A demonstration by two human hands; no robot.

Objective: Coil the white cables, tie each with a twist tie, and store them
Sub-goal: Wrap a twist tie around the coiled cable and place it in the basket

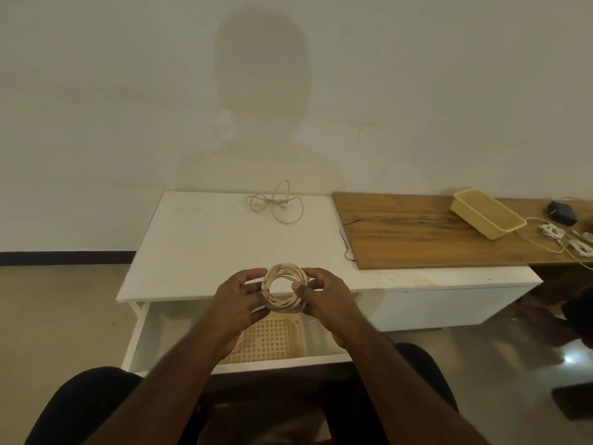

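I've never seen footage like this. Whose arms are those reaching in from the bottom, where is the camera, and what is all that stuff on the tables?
There is no machine here: a person wears a camera on the head, so you look down their own arms. The left hand and right hand together hold a coiled white cable, fingers curled round its sides. Below it an open drawer holds a cream lattice basket. On the white table a loose, uncoiled cable lies near the wall. On the wooden board to the right sit a yellow plastic tray, a dark box and more white cables.
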